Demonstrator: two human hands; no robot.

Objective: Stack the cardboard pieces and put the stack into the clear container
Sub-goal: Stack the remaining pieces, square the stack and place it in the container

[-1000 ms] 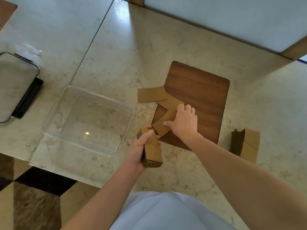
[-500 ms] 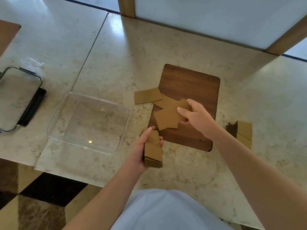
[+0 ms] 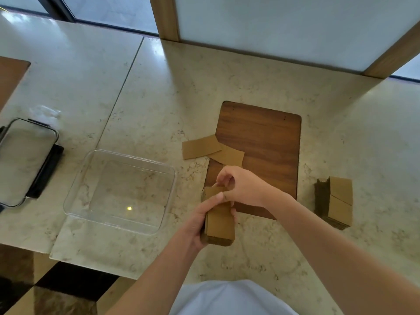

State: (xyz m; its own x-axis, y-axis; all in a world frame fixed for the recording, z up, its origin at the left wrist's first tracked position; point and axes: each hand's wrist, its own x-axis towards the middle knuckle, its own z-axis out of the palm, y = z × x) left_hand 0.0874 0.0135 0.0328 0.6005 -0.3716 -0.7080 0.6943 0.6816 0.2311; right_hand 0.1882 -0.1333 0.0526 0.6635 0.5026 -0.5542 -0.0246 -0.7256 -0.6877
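Gripping the stack (image 3: 219,220) at 6 o'clock, the left hand (image 3: 200,223) steadies it while the right hand (image 3: 241,187) pinches its top piece. 2 loose pieces (image 3: 212,148) remain at 12 o'clock; the container (image 3: 75,194) at 9 o'clock holds nothing yet.

lid (image 3: 25,162) cut off left, perhaps glass

- Likely a home or a lobby-like indoor room, not a workshop.
- Polished marble worktop (image 3: 227,87) spreads beyond the fingers (image 3: 223,178).
- Wood-framed frosted panels (image 3: 284,26) stand beyond them.
- Checkered stone floor (image 3: 45,292) lies below-left.
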